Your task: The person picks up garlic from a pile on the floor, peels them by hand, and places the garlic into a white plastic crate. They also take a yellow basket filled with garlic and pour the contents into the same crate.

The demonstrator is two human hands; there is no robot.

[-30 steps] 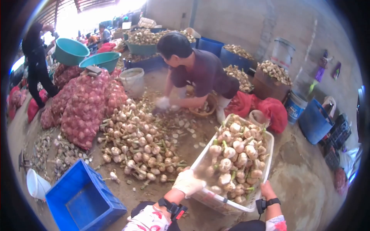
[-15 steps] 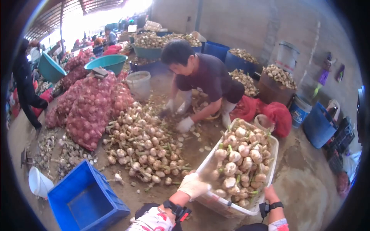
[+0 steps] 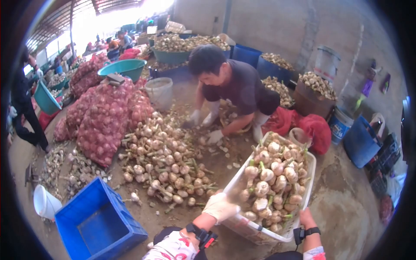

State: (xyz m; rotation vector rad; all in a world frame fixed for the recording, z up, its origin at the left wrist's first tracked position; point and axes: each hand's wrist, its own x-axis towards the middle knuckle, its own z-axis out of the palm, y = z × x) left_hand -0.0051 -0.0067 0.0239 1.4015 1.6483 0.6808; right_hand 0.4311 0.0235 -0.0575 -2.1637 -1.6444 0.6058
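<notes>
A white basket [image 3: 308,190] full of garlic bulbs [image 3: 277,173] stands at the lower right, slightly askew. My left hand [image 3: 220,207], in a pale glove, grips its near left corner. My right hand [image 3: 307,219] is at the basket's right edge, its fingers partly hidden behind the rim and appearing wrapped round it. Left of the basket lies a large heap of garlic bulbs [image 3: 167,162] with stems on the floor. Beyond it crouches a co-worker [image 3: 236,84] whose gloved hands are low among garlic scraps.
An empty blue crate [image 3: 97,221] and a white bucket [image 3: 45,203] stand at the lower left. Red mesh sacks [image 3: 104,117] of garlic rise behind them. Along the wall are tubs of garlic, a red net [image 3: 314,132] and a blue bin [image 3: 362,143].
The view has shifted slightly. At the far left, a person in dark clothes and the teal tub there have moved. The co-worker's hands have moved a little. My hands remain at the basket.
</notes>
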